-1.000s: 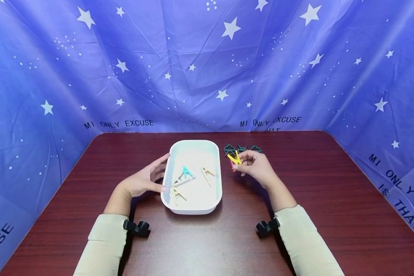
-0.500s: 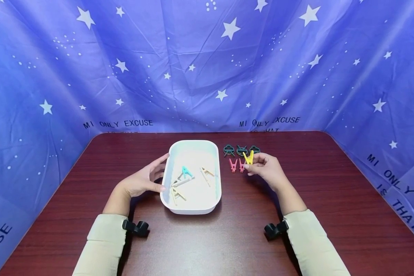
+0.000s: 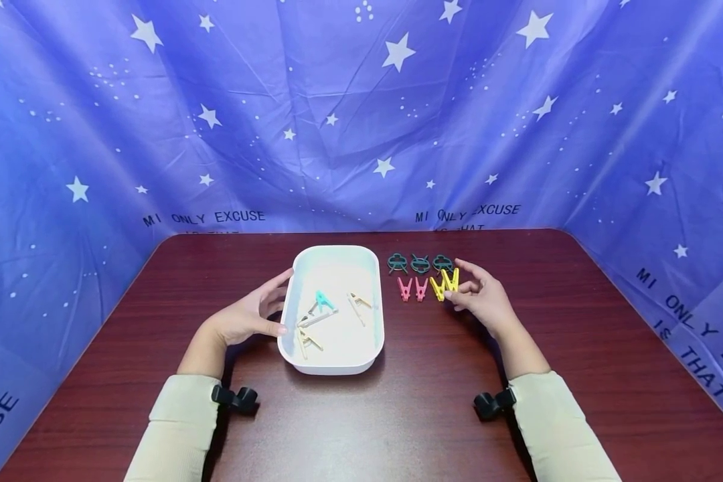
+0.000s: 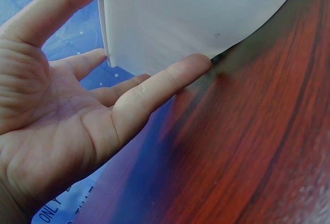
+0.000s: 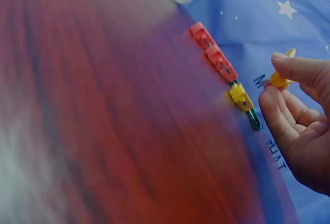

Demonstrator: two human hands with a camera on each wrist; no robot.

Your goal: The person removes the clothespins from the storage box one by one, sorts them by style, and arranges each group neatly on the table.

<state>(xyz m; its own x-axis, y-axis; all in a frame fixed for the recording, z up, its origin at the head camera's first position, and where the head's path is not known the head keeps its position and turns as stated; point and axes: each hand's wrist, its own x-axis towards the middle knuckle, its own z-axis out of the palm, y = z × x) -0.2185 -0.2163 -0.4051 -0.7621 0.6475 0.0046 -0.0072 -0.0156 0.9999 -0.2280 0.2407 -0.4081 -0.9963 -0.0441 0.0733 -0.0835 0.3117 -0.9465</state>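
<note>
My right hand (image 3: 484,299) pinches a yellow clothespin (image 3: 451,279) between thumb and fingers, slightly above the table. Just left of it lies another yellow clothespin (image 3: 437,289), in one row with a pink clothespin (image 3: 420,289) and a second pink clothespin (image 3: 404,289). In the right wrist view the held yellow clothespin (image 5: 281,77) is apart from that row. My left hand (image 3: 247,314) rests against the left side of a white tub (image 3: 331,369), thumb and fingers extended. In the left wrist view the fingertips touch the tub's outer wall (image 4: 175,23).
Inside the tub lie a turquoise-and-grey clip (image 3: 323,302) and beige clothespins, one on the left (image 3: 307,340) and one on the right (image 3: 359,308). Three dark green wire clips (image 3: 420,264) stand in a row behind the pink clothespins. A starry blue curtain (image 3: 361,134) hangs behind the table.
My right hand has moved right with the yellow clothespin, past the pink ones. The pink clothespins and the other yellow one are now uncovered. My left hand stays at the tub.
</note>
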